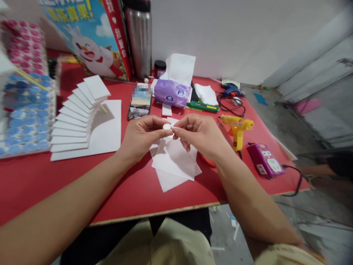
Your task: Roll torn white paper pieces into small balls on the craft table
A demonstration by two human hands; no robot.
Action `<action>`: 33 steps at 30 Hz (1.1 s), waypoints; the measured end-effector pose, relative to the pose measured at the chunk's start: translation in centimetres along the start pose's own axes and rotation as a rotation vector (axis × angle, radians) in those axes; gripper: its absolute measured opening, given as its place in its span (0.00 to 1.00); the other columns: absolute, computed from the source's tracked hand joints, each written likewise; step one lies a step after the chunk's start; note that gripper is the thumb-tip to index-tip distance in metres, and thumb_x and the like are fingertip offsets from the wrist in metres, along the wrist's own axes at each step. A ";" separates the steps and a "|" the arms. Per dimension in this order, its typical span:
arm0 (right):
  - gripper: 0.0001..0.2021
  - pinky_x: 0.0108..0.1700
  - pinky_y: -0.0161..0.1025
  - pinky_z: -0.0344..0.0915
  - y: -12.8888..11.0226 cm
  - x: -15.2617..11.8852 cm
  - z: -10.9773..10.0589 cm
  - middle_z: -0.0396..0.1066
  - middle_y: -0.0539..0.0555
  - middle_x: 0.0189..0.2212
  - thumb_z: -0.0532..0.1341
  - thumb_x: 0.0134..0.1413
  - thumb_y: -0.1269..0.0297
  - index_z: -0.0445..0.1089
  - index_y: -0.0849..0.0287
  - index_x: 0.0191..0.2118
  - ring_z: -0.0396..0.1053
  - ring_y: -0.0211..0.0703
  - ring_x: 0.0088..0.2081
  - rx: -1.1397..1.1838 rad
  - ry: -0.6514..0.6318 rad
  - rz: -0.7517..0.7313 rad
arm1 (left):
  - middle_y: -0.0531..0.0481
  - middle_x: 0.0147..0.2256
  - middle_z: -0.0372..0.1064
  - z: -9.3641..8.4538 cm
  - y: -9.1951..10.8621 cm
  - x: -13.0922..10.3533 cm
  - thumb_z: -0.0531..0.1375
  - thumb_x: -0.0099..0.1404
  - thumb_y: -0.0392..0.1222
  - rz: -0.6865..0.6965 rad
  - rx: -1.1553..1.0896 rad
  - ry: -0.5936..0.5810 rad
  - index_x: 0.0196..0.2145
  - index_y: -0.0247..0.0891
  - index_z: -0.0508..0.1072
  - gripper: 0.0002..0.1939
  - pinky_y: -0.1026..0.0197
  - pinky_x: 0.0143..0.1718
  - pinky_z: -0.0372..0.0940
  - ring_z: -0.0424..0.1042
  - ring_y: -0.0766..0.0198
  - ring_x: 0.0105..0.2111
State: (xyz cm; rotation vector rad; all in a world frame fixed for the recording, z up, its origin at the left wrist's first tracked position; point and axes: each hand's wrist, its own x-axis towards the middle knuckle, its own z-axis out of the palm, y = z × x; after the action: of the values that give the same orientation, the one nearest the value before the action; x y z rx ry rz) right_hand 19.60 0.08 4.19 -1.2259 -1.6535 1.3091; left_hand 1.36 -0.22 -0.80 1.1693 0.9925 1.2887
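Note:
My left hand (143, 134) pinches a small round white piece (167, 126) between thumb and forefinger. From the other side, my right hand (200, 134) has its thumb and forefinger closed at the edge of this piece, on something small and white that I cannot make out. Both hands are raised over white paper sheets (175, 160), which overlap on the red table (132, 195). A phone (140, 103) lies just beyond my left hand. Near my right forearm rests a yellow glue gun (236, 129).
Fanned white boards (73, 117) and trays of blue (27, 114) and pink pieces (26, 46) are at the left. Behind stand a steel bottle (140, 40) and purple tissue pack (172, 92). A green cutter (204, 106) and purple power box (265, 161) lie rightward.

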 end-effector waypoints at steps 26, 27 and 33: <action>0.05 0.26 0.34 0.65 0.7 -0.3 0.2 0.70 0.46 0.17 0.64 0.60 0.68 0.73 0.60 0.33 0.70 0.35 0.19 -0.271 -0.016 -0.197 | 0.53 0.29 0.76 0.1 0.1 -0.1 0.77 0.47 0.39 0.059 0.008 -0.067 0.33 0.37 0.78 0.17 0.62 0.33 0.70 0.75 0.65 0.30; 0.05 0.25 0.33 0.66 0.8 -0.2 0.2 0.70 0.47 0.17 0.64 0.60 0.68 0.73 0.60 0.32 0.70 0.36 0.19 -0.257 -0.005 -0.180 | 0.52 0.29 0.76 0.1 0.1 -0.2 0.78 0.47 0.39 0.051 0.012 -0.072 0.32 0.37 0.77 0.17 0.62 0.32 0.70 0.76 0.64 0.30; 0.06 0.20 0.31 0.65 1.4 0.5 -0.4 0.76 0.51 0.24 0.66 0.58 0.66 0.72 0.62 0.31 0.70 0.34 0.18 -0.191 0.029 -0.134 | 0.48 0.34 0.80 -0.1 0.4 -0.3 0.72 0.60 0.44 -0.022 0.043 -0.166 0.43 0.35 0.80 0.15 0.60 0.38 0.74 0.79 0.62 0.33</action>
State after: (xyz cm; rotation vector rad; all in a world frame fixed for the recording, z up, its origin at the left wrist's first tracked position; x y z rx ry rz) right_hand 20.13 0.72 2.93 -1.2142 -1.8396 1.0669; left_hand 1.14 -0.54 -0.42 1.2726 0.9124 1.1382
